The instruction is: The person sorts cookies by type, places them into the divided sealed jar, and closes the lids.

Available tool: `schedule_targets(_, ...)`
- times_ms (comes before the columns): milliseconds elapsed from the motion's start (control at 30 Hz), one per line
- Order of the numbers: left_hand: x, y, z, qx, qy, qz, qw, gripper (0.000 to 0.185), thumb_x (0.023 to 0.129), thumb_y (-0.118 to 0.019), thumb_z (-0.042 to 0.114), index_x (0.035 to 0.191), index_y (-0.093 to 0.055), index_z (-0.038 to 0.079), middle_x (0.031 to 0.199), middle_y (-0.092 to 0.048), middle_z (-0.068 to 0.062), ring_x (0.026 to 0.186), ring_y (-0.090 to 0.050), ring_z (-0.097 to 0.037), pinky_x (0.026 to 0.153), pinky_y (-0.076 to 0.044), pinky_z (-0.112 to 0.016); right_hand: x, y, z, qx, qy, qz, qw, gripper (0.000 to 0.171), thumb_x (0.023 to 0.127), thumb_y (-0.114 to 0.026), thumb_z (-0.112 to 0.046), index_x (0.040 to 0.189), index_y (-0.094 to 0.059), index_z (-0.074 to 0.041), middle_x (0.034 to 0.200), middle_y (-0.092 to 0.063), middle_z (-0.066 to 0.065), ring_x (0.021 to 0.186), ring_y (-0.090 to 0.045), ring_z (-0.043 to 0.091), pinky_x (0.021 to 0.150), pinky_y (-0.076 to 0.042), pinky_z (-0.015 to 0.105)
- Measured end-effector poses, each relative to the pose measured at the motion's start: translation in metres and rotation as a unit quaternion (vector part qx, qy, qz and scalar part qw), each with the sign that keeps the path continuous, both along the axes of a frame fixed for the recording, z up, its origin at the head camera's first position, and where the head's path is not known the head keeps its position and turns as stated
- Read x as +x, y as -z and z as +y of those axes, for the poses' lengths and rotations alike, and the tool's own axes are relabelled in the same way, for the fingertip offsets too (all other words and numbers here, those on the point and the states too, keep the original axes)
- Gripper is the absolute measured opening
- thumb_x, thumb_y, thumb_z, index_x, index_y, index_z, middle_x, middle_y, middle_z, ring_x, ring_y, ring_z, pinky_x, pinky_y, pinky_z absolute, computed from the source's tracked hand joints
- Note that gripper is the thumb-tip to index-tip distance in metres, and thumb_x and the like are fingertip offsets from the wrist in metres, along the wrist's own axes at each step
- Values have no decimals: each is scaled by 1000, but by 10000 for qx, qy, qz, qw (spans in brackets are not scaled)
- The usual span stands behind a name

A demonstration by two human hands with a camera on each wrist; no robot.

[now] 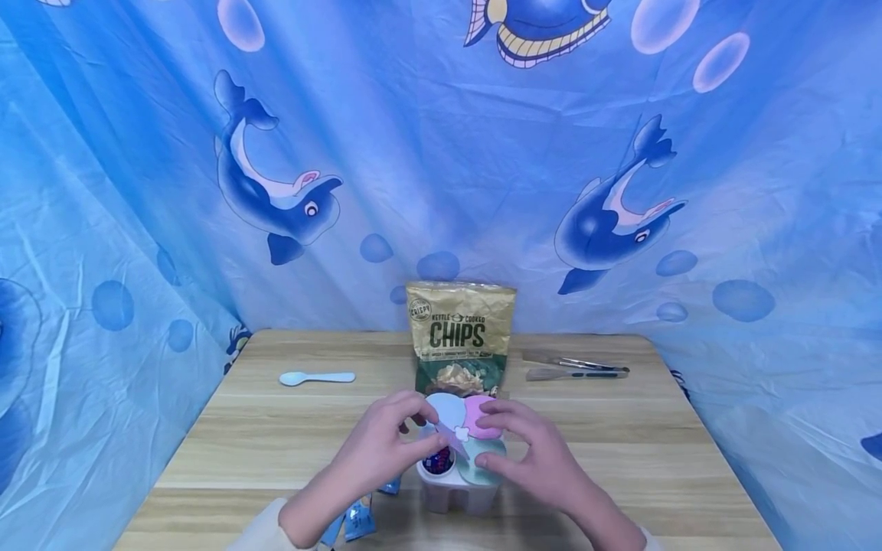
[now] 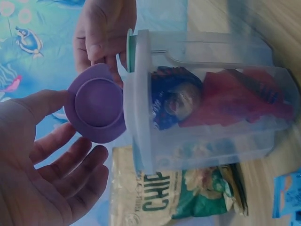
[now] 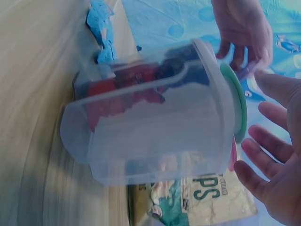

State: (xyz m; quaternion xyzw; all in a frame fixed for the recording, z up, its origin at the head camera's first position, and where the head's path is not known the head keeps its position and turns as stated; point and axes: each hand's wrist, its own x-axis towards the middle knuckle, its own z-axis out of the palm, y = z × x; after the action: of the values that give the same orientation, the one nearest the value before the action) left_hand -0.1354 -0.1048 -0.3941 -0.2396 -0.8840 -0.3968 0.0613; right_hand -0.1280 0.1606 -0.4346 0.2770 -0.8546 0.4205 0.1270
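Observation:
A translucent container (image 2: pixel 211 47) stands upright on the table, topped with petal-shaped lids: a pale blue lid (image 1: pixel 444 407), a pink lid (image 1: pixel 480 421), a green lid (image 1: pixel 485 461) and a purple lid (image 2: pixel 99 104). My left hand (image 1: pixel 382 436) pinches the purple lid's edge between thumb and finger; this lid is tilted up. The round opening beneath it shows dark wrapped packets (image 1: pixel 438 461). Through the wall, blue and red wrappers (image 2: pixel 235 96) fill that compartment. My right hand (image 1: pixel 534 455) is at the container's right side, its spread fingers by the pink and green lids.
Behind the container stands a bag of chips (image 1: pixel 462 337). A pale blue spoon (image 1: pixel 317 378) lies at the back left, tongs (image 1: pixel 579 370) at the back right. Small blue packets (image 1: pixel 360 518) lie near my left forearm. A blue printed curtain (image 1: pixel 441 153) surrounds the table.

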Motion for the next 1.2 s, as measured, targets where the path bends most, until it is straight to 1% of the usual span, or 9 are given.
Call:
schedule_targets(67, 1, 2, -3, 10, 36, 0, 10000, 13, 88, -82, 32, 94, -72, 26, 95, -66, 15, 91, -63, -10, 76, -55, -29, -2, 0, 4, 19, 82, -243, 9997, 50, 78, -87, -45, 122, -73, -25, 141, -63, -5, 132, -58, 23, 104, -50, 56)
schedule_targets(233, 4, 10, -13, 114, 294, 7, 9995, 13, 88, -81, 32, 97, -72, 29, 99, -66, 16, 92, -65, -12, 77, -56, -29, -5, 2, 10, 0, 74, -775, 9970, 66, 73, -90, -46, 132, -67, -26, 150, -55, -6, 137, -54, 24, 101, -54, 49)
schedule_targets(467, 8, 22, -26, 67, 561, 73, 9984, 11, 90, -80, 31, 98, -73, 33, 112, -65, 18, 97, -64, -9, 80, -57, -29, -4, 3, 14, 122, -83, -861, 9962, 77, 73, -89, -48, 140, -61, -24, 155, -50, -4, 140, -51, 26, 104, -52, 51)
schedule_targets(800, 10, 37, -32, -500, 770, 912, 9916, 13, 88, -82, 26, 98, -73, 28, 114, -64, 14, 102, -63, -4, 86, -57, -30, -5, 3, 14, 58, 27, -939, 9956, 78, 79, -87, -43, 146, -55, -22, 152, -53, -5, 139, -51, 23, 102, -53, 49)
schedule_targets(900, 11, 39, -32, -579, 758, 980, 9906, 14, 88, -82, 27, 98, -73, 27, 113, -64, 15, 101, -62, -3, 86, -57, -29, -5, 4, 14, 57, -20, -878, 9961, 77, 79, -87, -43, 145, -56, -21, 152, -53, -3, 139, -52, 24, 101, -54, 49)
schedule_targets(967, 11, 40, -32, -467, 737, 828, 9927, 12, 89, -81, 28, 98, -74, 27, 113, -64, 15, 102, -62, -3, 87, -57, -30, -5, 4, 15, 33, -61, -853, 9963, 75, 80, -87, -42, 145, -56, -21, 153, -53, -1, 139, -52, 25, 101, -54, 50)
schedule_targets(1067, 9, 41, -32, -131, 594, 314, 9977, 14, 91, -79, 34, 103, -73, 30, 119, -64, 14, 108, -62, -6, 88, -57, -32, -6, 7, 17, 20, -94, -793, 9968, 75, 81, -86, -44, 145, -55, -21, 154, -51, 0, 141, -50, 27, 104, -51, 54)
schedule_targets(1133, 5, 42, -31, 137, 392, -135, 9990, 29, 91, -79, 39, 117, -70, 29, 127, -63, 12, 115, -62, -10, 92, -56, -36, -9, 10, 19, -42, -156, -800, 9967, 78, 80, -86, -43, 147, -53, -20, 157, -48, 0, 142, -48, 29, 105, -49, 58)
schedule_targets(1200, 0, 45, -29, 418, 249, -639, 9968, 49, 90, -79, 42, 134, -62, 28, 139, -58, 6, 124, -59, -16, 99, -53, -43, -13, 14, 22, -141, -285, -854, 9958, 85, 79, -88, -40, 151, -49, -19, 160, -45, 1, 145, -45, 32, 107, -46, 62)
